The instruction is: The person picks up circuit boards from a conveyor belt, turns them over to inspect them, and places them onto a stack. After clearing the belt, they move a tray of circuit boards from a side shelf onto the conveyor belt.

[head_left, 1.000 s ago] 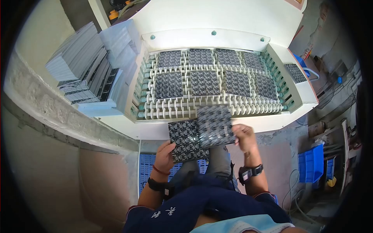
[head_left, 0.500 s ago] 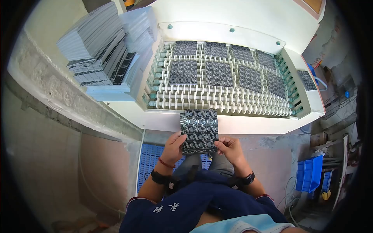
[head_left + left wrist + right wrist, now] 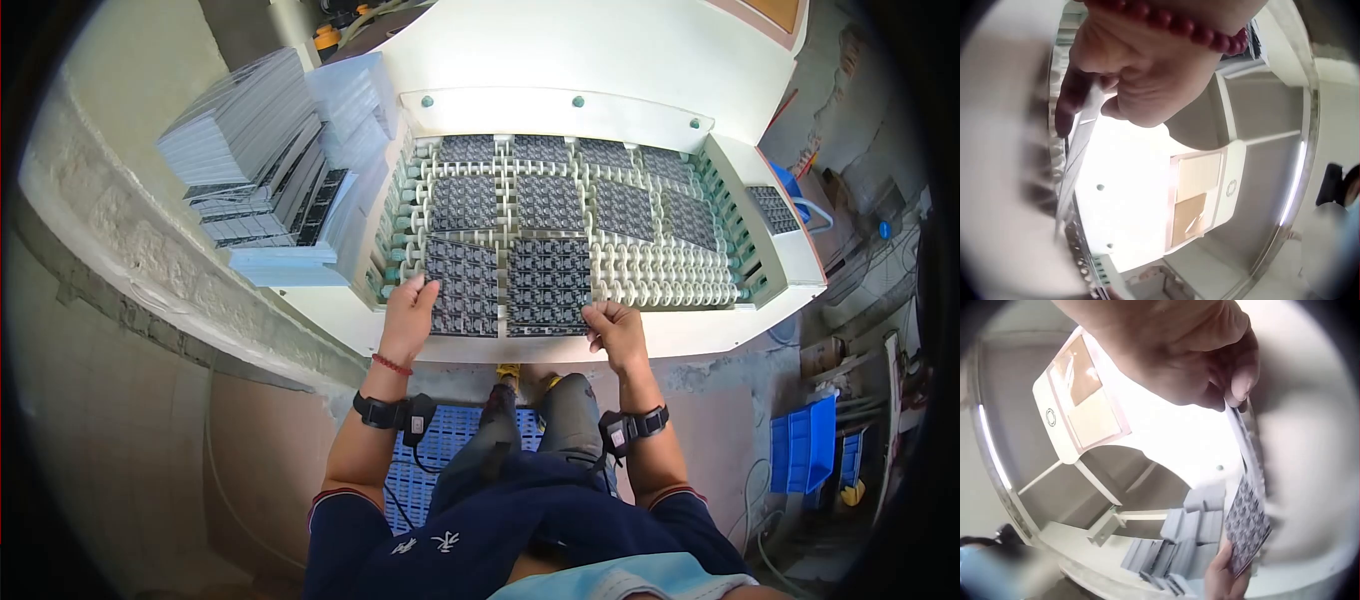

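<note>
Two dark circuit board panels are side by side over the near rollers of the conveyor [image 3: 665, 275]. My left hand [image 3: 408, 320] pinches the left panel [image 3: 462, 290] at its outer edge, thumb on the near face. With thumb and fingers, my right hand [image 3: 618, 335] pinches the right panel [image 3: 549, 285] near its lower right corner. Seen from the right wrist, the left panel [image 3: 1247, 528] is tilted in the left hand [image 3: 1225, 575], and the right panel shows almost edge-on below the right hand [image 3: 1179, 350].
Two rows of similar panels [image 3: 625, 210] lie farther back on the rollers. Stacked white sheets with dark boards among them [image 3: 250, 150] stand left of the conveyor. Another panel [image 3: 773, 209] rests on the machine's right ledge. Blue bins [image 3: 803, 447] are on the floor at right.
The right hand's panel was first apart, then overlapped the left one in front of my body. Now both hands have moved forward and spread, with the panels side by side over the rollers.
</note>
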`<state>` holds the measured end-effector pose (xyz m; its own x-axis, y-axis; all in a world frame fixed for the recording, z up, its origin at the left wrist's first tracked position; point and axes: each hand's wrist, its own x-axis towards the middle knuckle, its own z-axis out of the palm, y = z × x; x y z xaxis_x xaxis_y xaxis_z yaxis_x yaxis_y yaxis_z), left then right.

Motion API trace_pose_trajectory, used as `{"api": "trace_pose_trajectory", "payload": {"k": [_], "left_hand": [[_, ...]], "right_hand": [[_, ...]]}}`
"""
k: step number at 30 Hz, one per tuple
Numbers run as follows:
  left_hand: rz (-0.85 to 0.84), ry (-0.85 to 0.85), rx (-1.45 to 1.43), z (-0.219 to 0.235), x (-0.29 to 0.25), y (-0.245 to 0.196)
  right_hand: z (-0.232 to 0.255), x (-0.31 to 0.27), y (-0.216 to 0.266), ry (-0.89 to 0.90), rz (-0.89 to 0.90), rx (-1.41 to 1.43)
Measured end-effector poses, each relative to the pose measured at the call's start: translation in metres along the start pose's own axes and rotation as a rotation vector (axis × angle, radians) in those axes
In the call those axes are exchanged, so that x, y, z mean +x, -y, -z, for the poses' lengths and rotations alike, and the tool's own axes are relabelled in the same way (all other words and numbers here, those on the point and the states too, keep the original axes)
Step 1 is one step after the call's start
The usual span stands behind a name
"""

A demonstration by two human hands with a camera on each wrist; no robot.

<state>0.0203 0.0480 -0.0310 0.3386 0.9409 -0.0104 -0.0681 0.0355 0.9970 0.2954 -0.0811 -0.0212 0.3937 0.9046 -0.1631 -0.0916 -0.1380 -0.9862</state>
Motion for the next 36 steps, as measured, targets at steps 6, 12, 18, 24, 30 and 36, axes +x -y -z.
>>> {"api": "trace_pose_trajectory", "payload": {"k": [6, 12, 18, 24, 30, 36], "left_hand": [[-0.756, -0.312, 1.212, -0.020, -0.011, -0.027], [-0.709, -0.156, 1.269, -0.020, 0.000, 0.001], [-0.678, -0.051, 1.204, -0.012, 0.019, -0.008], [-0.762, -0.110, 1.031, -0.014, 0.016, -0.011], [-0.798, -0.217, 0.990, -0.011, 0.015, -0.005], [-0.852, -0.269, 0.926, -0.008, 0.018, -0.004]], "right_hand": [[0.059, 0.003, 0.004, -0.207, 0.075, -0.025], [0.117, 0.008, 0.007, -0.394, 0.054, -0.224], [0.139, -0.008, 0.027, -0.658, 0.263, -0.622], [0.198, 0.012, 0.072, -0.858, 0.566, -1.105], [0.247, 0.082, 0.113, -0.904, 0.581, -1.590], [0.260, 0.136, 0.129, -0.819, 0.292, -1.836]]}}
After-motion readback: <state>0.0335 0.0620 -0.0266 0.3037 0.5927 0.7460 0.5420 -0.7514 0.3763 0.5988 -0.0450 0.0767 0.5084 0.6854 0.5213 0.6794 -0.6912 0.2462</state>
